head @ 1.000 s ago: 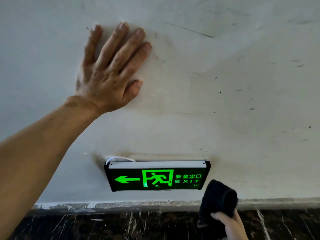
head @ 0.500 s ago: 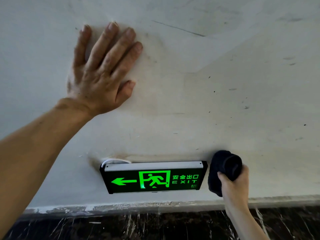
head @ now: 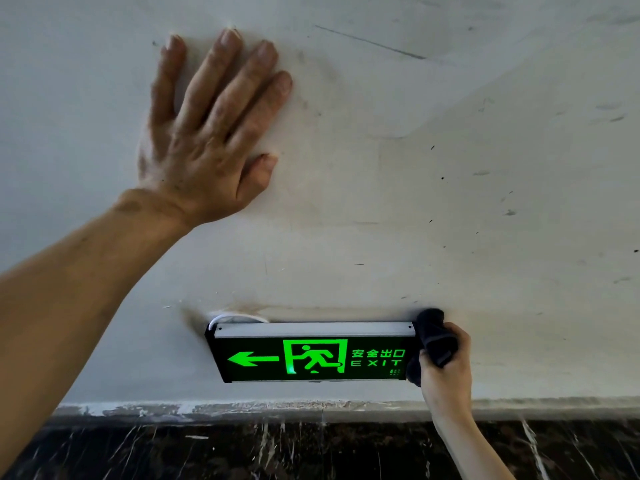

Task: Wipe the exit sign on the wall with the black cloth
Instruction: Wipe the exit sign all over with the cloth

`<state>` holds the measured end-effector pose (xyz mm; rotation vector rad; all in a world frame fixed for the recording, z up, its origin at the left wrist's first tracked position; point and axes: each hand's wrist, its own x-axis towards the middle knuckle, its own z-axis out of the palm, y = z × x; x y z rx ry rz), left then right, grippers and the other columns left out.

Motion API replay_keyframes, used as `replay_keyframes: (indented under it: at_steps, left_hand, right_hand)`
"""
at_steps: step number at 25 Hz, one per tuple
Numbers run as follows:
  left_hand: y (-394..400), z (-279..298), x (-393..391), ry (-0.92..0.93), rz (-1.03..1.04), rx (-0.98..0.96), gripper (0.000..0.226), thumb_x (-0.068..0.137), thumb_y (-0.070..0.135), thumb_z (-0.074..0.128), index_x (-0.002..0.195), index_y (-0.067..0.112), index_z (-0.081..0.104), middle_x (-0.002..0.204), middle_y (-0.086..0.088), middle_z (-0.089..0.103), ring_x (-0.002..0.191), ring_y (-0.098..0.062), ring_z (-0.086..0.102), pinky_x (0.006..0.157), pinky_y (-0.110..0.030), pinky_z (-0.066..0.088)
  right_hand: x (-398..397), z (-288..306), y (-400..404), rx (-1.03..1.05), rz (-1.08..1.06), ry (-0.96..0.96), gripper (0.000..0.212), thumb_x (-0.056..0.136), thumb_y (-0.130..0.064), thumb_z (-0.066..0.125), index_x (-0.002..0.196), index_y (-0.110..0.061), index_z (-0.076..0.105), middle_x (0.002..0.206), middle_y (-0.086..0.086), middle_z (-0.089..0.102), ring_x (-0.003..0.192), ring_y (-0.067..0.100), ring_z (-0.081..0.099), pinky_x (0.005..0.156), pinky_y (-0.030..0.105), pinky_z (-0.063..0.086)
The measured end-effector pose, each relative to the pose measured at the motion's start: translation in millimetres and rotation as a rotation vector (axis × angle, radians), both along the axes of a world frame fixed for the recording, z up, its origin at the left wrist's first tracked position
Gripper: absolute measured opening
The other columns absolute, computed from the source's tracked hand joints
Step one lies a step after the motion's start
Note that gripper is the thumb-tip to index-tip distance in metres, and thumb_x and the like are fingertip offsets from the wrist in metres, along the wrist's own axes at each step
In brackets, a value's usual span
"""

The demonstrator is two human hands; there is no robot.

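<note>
My right hand [head: 446,372] is closed around the black cloth [head: 434,337], which is bunched into a thick wad. My fingers wrap it from the right and my thumb comes across its lower front, so only the upper part and a small dark bulge below my thumb show. The wad presses against the right end of the exit sign [head: 311,355], covering that end cap from the top corner down most of its height. The top of the cloth rises a little above the sign's upper edge and touches the wall [head: 450,202] there.

The sign is mounted low on the pale wall, just above the grey strip [head: 242,408] where the paint meets the dark marbled skirting [head: 311,452]. Its face is lit green on black: an arrow pointing left, a running figure in a doorway, then Chinese characters over the word EXIT. A pale metal band runs along its top edge, and a white cable [head: 235,317] loops out behind its upper left corner, beside a brownish smudge on the plaster. None of the lettering is covered by the cloth; the cloth sits just beside the characters, on the end only.

My left hand [head: 204,140] holds nothing. It lies flat and spread on the wall, well above the sign and towards its left side, palm against the plaster, fingers pointing up, with my bare forearm running down to the lower left corner of the view. The wall around it is scuffed with small dark specks and faint grey streaks.
</note>
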<state>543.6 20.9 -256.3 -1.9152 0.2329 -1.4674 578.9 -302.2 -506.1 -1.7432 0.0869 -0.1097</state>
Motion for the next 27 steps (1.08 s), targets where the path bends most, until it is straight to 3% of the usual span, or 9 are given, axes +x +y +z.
replay_keyframes:
  at_steps: [4,8,13,19,27]
  left_hand:
    - [-0.3,1.7,0.0,-0.005,0.011,0.013,0.065,0.099,0.041,0.041,0.154,0.007,0.035,0.155,-0.016,0.037,0.142,-0.04,0.033,0.112,-0.065,0.025]
    - [0.0,1.5,-0.3,-0.001,0.015,0.014,0.066,0.099,0.043,0.04,0.154,0.007,0.036,0.154,-0.017,0.037,0.142,-0.041,0.033,0.112,-0.065,0.024]
    - [-0.9,1.1,0.1,-0.01,0.02,0.023,0.068,0.099,0.046,0.039,0.154,0.006,0.036,0.153,-0.018,0.041,0.141,-0.041,0.035,0.109,-0.067,0.03]
    - [-0.3,0.1,0.9,-0.016,0.022,0.022,0.067,0.1,0.047,0.039,0.153,0.006,0.038,0.152,-0.018,0.041,0.14,-0.042,0.036,0.108,-0.068,0.031]
    - [0.7,0.2,1.7,-0.025,0.019,0.023,0.067,0.099,0.046,0.04,0.154,0.008,0.036,0.153,-0.017,0.039,0.14,-0.041,0.036,0.11,-0.067,0.029]
  right_hand:
    - [0.9,-4.7,1.4,-0.004,-0.035,0.046,0.058,0.081,0.01,0.056,0.102,-0.043,0.043,0.092,-0.015,0.057,0.076,0.003,0.055,0.057,0.027,0.043]
    - [-0.7,-20.2,0.7,-0.064,-0.052,0.174,0.051,0.08,0.009,0.056,0.102,-0.037,0.046,0.087,-0.003,0.059,0.081,0.027,0.056,0.071,0.041,0.047]
    - [-3.8,-31.1,-1.9,-0.186,-0.003,0.232,0.048,0.082,0.008,0.053,0.1,-0.035,0.046,0.081,0.0,0.061,0.074,0.023,0.057,0.069,0.047,0.051]
    - [-3.4,-40.5,-2.2,-0.271,0.034,0.234,0.043,0.082,0.011,0.044,0.082,-0.031,0.045,0.071,0.008,0.06,0.061,0.026,0.058,0.055,0.035,0.045]
    - [-5.7,-61.7,-7.2,-0.446,0.14,0.275,0.034,0.08,0.011,0.047,0.092,-0.021,0.047,0.09,0.01,0.059,0.074,0.026,0.057,0.064,0.039,0.046]
